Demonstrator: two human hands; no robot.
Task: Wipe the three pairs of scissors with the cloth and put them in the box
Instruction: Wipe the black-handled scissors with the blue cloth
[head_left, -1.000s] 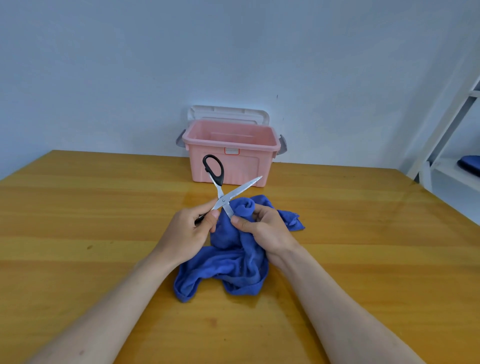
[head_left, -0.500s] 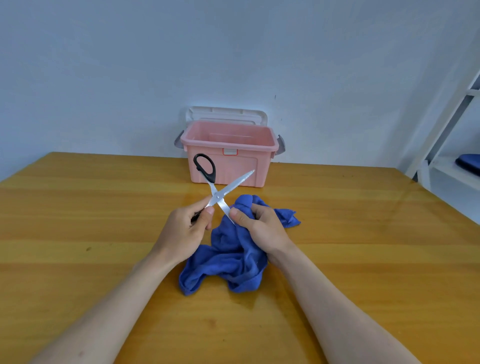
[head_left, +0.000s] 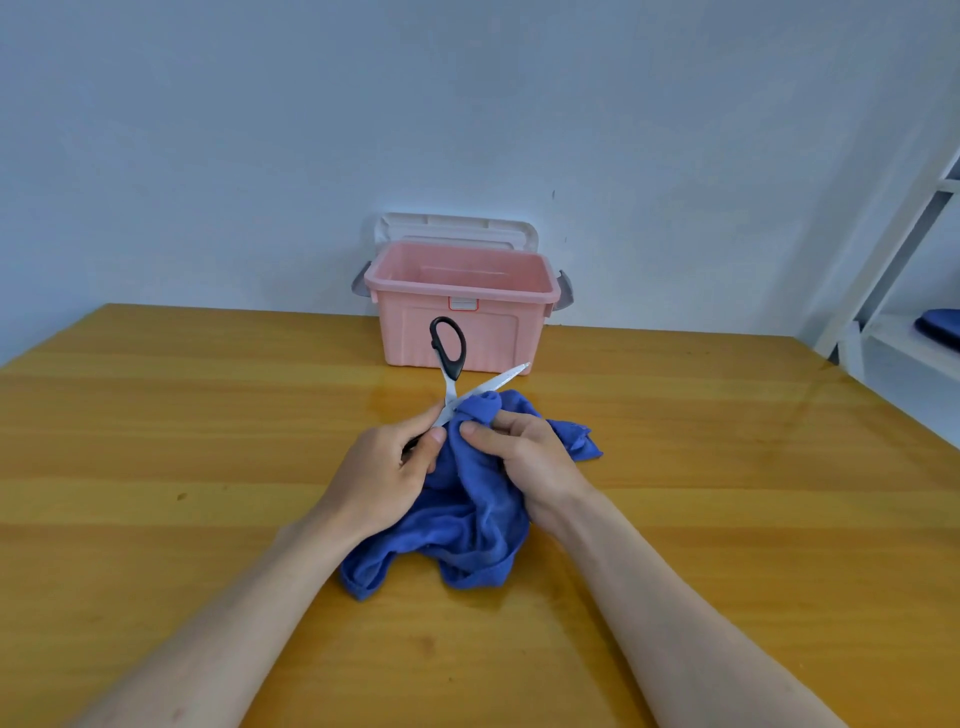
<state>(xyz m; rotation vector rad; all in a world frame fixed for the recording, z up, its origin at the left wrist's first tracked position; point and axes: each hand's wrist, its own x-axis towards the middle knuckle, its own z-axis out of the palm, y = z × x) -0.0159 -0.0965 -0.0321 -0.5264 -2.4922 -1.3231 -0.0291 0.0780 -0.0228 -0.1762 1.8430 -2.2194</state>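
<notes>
The pink box (head_left: 460, 306) is smooth moulded plastic, rectangular with a ribbed front wall, grey side latches and a pale lid (head_left: 457, 228) standing behind its open top; it sits at the far edge of a glossy, honey-coloured wooden table (head_left: 156, 441). Just in front of the box, the scissors (head_left: 457, 384) are spread wide into an X: one black oval handle loop stands up against the box's front wall, and one bright steel blade points up and to the right toward the box's lower right corner. The left hand (head_left: 387, 467) pinches the scissors near the pivot, thumb and curled fingers closed on them; the lower handle seems buried in that grip, though it is hard to see. The right hand (head_left: 524, 457) holds the soft, crumpled blue cloth (head_left: 467, 525), fingers curled round a bunched fold wrapped over the other blade, which is hidden. The rest of the cloth slumps on the table, nearer than the box.
</notes>
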